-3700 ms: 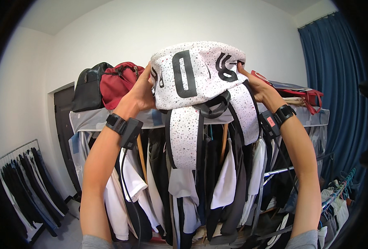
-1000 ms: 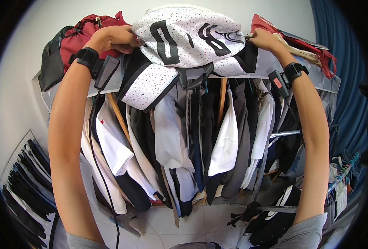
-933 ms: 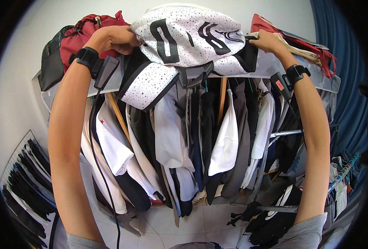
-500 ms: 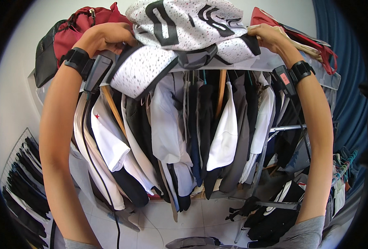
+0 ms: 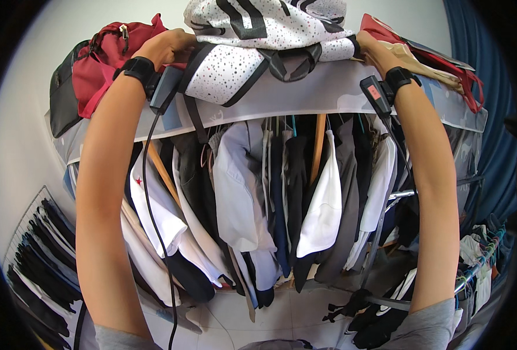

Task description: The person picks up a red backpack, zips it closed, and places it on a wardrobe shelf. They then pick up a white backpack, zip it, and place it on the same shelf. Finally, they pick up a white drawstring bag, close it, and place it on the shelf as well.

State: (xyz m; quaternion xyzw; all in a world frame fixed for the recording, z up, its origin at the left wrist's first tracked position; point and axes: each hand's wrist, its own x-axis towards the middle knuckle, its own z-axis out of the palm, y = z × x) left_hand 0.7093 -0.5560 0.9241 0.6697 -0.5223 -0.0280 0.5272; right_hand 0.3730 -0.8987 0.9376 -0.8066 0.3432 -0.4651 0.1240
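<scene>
A white speckled backpack [image 5: 296, 36] with black markings and black-edged shoulder straps sits atop the covered clothes rack [image 5: 322, 88], its upper part cut off by the picture's top. At its left side, my left hand [image 5: 174, 45] is closed on the backpack, fingers partly hidden behind the wrist and fabric. On the opposite side my right hand [image 5: 370, 48] grips the backpack's edge, with most of its fingers out of sight. One speckled strap [image 5: 223, 76] and a dark loop hang over the cover's front.
A red and black bag [image 5: 109, 55] stands to the left on top, and a red and beige bag [image 5: 436, 61] lies to the right. Many garments [image 5: 241, 186] hang below. More clothes hang on a rack [image 5: 42, 251] at left. A blue curtain [image 5: 492, 116] falls at right.
The backpack has moved back onto the top of the rack, and both my hands have moved inward with it. More of the cover's front edge shows, and the view has shifted slightly.
</scene>
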